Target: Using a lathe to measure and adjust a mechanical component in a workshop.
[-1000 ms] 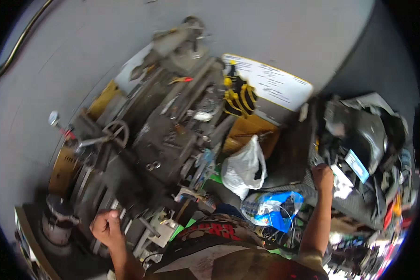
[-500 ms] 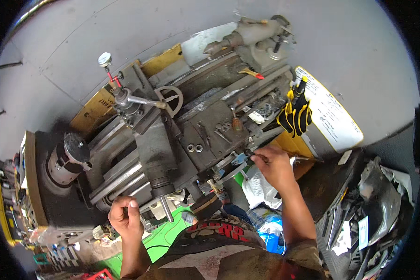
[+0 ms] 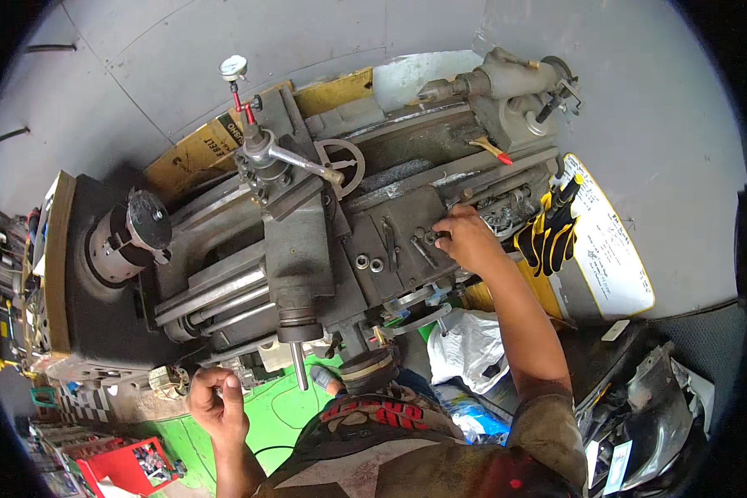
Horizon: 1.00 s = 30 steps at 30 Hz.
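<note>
Right hand [image 3: 471, 241] near small tools [image 3: 424, 252] on lathe [image 3: 301, 259], left hand [image 3: 218, 404] curled

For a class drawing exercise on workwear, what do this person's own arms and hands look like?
The left hand and right hand are bare, with no gloves or watch visible. The right forearm is uncovered below a short, loose, mottled olive-brown sleeve.

The right hand [image 3: 466, 236] hides whatever lies beneath its fingertips. Curled fingers cover the palm of the left hand [image 3: 216, 402]; whether it holds anything cannot be told. Right of the right hand, gloves [image 3: 549, 238] overlap a whiteboard [image 3: 616, 257] whose writing is too small to read. Below that hand, a white bag [image 3: 463, 353] hides its contents.
</note>
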Tool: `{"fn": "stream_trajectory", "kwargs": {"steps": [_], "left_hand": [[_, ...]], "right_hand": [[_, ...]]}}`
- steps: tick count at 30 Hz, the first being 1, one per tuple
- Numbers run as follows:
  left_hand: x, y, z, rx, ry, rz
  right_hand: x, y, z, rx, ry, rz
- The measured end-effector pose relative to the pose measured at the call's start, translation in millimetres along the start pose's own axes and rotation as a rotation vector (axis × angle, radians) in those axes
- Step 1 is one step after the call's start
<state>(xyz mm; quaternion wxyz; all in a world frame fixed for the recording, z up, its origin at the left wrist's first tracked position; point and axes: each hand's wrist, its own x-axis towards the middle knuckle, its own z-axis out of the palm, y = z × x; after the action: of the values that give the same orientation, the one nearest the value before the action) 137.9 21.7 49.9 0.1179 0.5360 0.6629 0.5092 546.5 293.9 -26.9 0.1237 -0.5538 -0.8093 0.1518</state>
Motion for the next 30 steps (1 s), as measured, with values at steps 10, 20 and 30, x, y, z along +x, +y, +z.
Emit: {"fn": "stream_trajectory", "kwargs": {"steps": [10,20,30], "left_hand": [[-11,-2,3,0.008,-0.019,0.009],[-14,-5,4,0.029,-0.031,-0.019],[-12,-6,4,0.033,-0.044,-0.008]], "right_hand": [[2,2,-2,-0.054,0.010,-0.080],[3,-8,-5,-0.068,-0.063,-0.072],[5,1,-1,-0.016,-0.073,-0.121]]}}
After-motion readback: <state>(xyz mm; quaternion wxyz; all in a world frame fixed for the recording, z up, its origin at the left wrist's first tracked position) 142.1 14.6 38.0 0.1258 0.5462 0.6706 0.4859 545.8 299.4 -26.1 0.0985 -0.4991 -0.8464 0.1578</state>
